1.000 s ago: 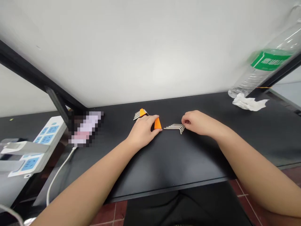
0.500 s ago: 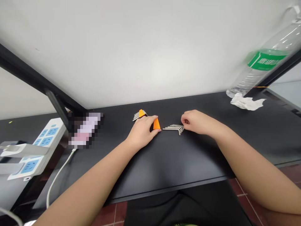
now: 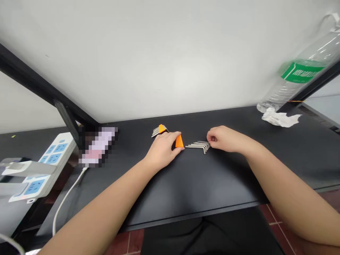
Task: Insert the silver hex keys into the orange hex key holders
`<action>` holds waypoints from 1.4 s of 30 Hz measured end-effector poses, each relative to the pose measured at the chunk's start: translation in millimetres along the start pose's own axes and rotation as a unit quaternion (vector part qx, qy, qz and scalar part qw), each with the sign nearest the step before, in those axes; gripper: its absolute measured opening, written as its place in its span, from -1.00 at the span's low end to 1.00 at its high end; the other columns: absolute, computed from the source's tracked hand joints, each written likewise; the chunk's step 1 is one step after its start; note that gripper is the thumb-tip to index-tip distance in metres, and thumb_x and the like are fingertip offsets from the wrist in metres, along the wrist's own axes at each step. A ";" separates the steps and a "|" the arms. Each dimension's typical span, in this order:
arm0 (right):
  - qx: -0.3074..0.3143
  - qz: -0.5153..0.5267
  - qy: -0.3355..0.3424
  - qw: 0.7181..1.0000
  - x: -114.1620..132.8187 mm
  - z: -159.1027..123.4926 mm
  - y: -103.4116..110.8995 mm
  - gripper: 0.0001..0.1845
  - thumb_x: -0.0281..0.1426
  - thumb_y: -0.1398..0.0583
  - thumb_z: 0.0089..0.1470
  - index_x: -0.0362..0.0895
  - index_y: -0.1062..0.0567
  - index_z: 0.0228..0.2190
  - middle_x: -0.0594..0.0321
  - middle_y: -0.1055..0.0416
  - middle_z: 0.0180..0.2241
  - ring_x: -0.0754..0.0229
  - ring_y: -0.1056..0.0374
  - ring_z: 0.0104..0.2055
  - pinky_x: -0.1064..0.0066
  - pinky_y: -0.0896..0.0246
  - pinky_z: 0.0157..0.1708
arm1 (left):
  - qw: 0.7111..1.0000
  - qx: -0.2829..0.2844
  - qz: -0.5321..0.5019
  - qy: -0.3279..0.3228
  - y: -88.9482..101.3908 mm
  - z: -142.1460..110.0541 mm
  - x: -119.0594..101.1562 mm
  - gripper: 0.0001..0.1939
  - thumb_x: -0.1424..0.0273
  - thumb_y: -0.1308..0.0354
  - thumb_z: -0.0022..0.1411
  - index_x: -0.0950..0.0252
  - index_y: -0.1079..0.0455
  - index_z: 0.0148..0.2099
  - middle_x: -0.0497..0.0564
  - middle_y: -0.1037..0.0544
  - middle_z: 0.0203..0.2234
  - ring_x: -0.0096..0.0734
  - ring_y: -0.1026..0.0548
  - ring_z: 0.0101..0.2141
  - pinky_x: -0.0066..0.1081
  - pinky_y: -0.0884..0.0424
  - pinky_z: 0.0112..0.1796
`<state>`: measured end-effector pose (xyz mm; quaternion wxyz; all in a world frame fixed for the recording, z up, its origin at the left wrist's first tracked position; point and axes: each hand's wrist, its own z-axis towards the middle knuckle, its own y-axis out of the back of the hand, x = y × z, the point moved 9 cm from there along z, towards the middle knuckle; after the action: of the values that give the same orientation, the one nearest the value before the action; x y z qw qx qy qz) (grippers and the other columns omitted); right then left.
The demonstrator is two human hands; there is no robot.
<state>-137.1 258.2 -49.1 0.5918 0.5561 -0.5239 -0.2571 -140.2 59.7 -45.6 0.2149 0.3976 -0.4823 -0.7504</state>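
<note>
The loose row of hex keys [image 3: 198, 145] lies out on the black tabletop [image 3: 191, 187], long arms pointing left, bent ends turned alike and stepped like a staircase; I'd guess they're set that way so the lengths can be told apart at a glance. Just left of the row, the left hand [image 3: 162, 149] has its grip closed on an orange holder [image 3: 179, 141], thumb at the near edge and a finger at the far one, probably to stop so small a piece from sliding. At the row's right end, the right hand [image 3: 221, 139] makes a narrow grip, fingertips bunched by the bent ends, which look the easiest part to get hold of; whether a key sits between them, I can't tell from here. Farther left of the row and beyond it, a second orange holder [image 3: 162, 129] carries its own keys, perhaps put there to keep the two sets apart. Well to the right of the row are a clear bottle [image 3: 300, 72] and a crumpled tissue [image 3: 281, 118]; well to its left, a power strip [image 3: 53, 159].
</note>
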 end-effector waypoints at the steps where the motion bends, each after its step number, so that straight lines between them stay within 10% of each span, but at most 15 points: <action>1: -0.002 0.001 -0.007 1.000 -2.4 0.0 1.0 -0.88 -0.49 -0.17 0.03 -0.10 -0.50 -0.48 0.25 -0.49 -0.40 0.22 -0.36 -0.39 0.42 -0.16 -0.34 | 1.000 -0.001 0.001 0.000 0.2 -0.1 -0.2 -0.47 0.24 -0.27 0.27 0.20 -0.35 0.25 0.10 -0.57 0.02 -0.07 -0.51 0.03 -0.09 -0.41 0.10; 19: -0.003 -0.001 0.005 1.000 22.4 -3.9 -6.2 -0.73 -0.15 -0.27 0.11 -0.11 -0.53 -0.32 0.16 -0.45 -0.23 0.16 -0.35 -0.31 0.39 -0.16 -0.39 | 1.000 -0.001 -0.003 0.001 -1.1 0.7 2.1 -0.48 0.25 -0.25 0.28 0.18 -0.35 0.26 0.08 -0.56 0.03 -0.09 -0.50 0.03 -0.10 -0.40 0.11; 42: -0.036 -0.112 0.081 0.990 49.9 -4.8 -11.0 -0.83 -0.50 -0.15 0.16 -0.14 -0.49 -0.45 0.09 -0.41 -0.30 0.11 -0.30 -0.26 0.30 -0.14 -0.22 | 0.999 -0.002 -0.030 0.035 -1.4 -0.7 8.0 -0.48 0.25 -0.29 0.23 0.16 -0.36 0.21 0.05 -0.58 -0.02 -0.13 -0.56 -0.04 -0.16 -0.48 0.03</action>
<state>-113.8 213.1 -41.8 0.6195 0.6084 -0.3990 -0.2949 -144.3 54.2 -50.1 0.2096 0.4373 -0.4604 -0.7436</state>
